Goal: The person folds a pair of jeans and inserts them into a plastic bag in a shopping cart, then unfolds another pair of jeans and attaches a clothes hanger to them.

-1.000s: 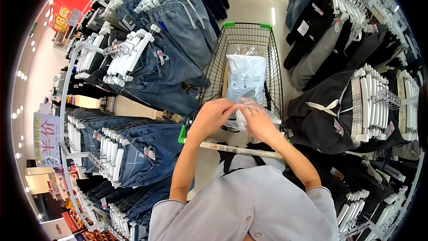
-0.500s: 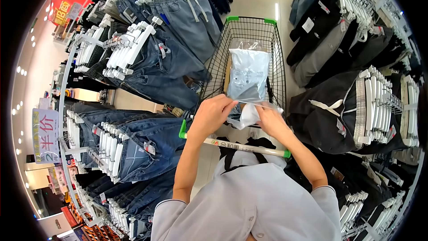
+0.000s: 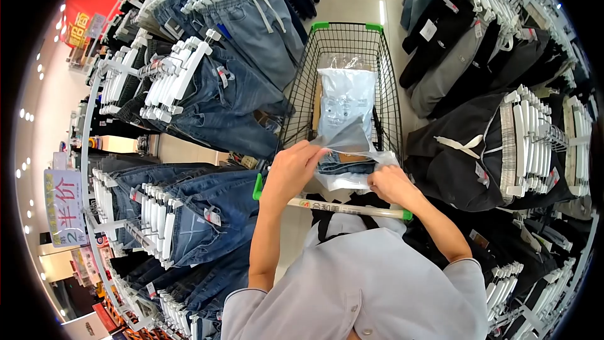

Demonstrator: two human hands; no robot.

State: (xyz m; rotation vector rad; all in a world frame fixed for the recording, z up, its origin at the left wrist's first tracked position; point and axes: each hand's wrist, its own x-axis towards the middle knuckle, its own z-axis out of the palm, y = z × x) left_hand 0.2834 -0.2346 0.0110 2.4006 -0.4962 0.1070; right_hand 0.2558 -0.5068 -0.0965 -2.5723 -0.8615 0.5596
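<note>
A clear and white plastic bag (image 3: 346,97) lies in the wire shopping cart (image 3: 391,82), its open end towards me. My left hand (image 3: 290,170) pinches the left side of the bag's mouth. On the other side, my right hand (image 3: 391,184) grips the right edge, fingers closed on the film. Between my hands the mouth is spread, and folded blue jeans (image 3: 345,168) with a brown patch show inside it. How far the jeans reach into the bag is hidden by the film.
The cart's handle (image 3: 346,208) is close to my body. Racks of hanging jeans (image 3: 201,208) stand on the left, and racks of dark trousers (image 3: 462,151) on the right. A half-price sign (image 3: 65,208) hangs at the far left.
My hands have drawn the bag's mouth wider, and the right hand has moved slightly down. More of the folded jeans now shows between them.
</note>
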